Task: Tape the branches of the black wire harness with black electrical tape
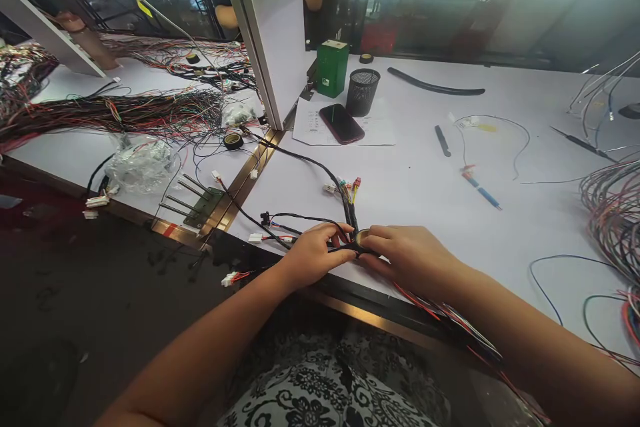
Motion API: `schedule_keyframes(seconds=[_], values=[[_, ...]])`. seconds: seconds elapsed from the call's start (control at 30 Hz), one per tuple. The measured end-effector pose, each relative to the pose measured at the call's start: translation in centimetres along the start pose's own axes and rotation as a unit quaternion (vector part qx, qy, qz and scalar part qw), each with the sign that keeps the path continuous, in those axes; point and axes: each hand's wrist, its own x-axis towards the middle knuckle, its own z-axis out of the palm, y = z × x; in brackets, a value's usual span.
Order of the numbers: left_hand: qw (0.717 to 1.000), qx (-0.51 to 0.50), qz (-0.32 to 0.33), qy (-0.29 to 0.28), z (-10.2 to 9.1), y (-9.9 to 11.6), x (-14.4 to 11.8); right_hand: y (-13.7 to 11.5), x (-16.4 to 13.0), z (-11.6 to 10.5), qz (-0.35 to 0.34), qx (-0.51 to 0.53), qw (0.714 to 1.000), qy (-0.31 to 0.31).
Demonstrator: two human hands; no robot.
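Patterned fabric fills the bottom edge, and just beyond it the left hand (313, 255) pinches the black-wrapped wire harness (345, 213) flat at the near rim of the white table (425, 173), seemingly to steady it. The right hand (407, 255) closes around a tape roll (362, 236) pressed against the bundle. Farther back lie a phone (341, 123), a mesh cup (363, 91), a green box (332, 67) and loose wires under bright strip lights.

A white table (425, 180) carries a phone (341, 123) on paper (310, 123) and a mesh cup (363, 91), well beyond the fingers (345, 233).
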Motion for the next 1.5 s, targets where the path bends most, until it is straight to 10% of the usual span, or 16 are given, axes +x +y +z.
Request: schedule_keyframes(seconds=[0.3, 0.5, 0.83, 1.07, 1.27, 1.5], values=[[0.981, 0.101, 0.134, 0.095, 1.2, -0.8, -0.3, 0.7, 0.2, 0.9, -0.006, -0.019, 0.999, 0.047], [0.894, 0.316, 0.298, 0.108, 0.9, -1.5, -1.0, 1.2, 0.6, 1.2, -0.035, -0.013, 0.997, 0.070], [0.816, 0.416, 0.390, 0.091, -0.6, -2.1, -1.1, 1.7, 2.0, 0.6, -0.123, 0.028, 0.988, 0.089], [0.857, 0.356, 0.373, -0.029, -1.9, -0.9, 0.7, 2.1, 2.2, 3.6, -0.009, 0.059, 0.986, 0.158], [0.830, 0.346, 0.379, -0.218, -3.4, 2.4, 4.9, 1.7, 0.0, 4.1, 0.125, 0.106, 0.974, 0.157], [0.867, 0.238, 0.190, -0.395, -3.0, 4.2, 10.6, 0.8, -2.3, 4.2, 0.168, 0.167, 0.960, 0.148]])
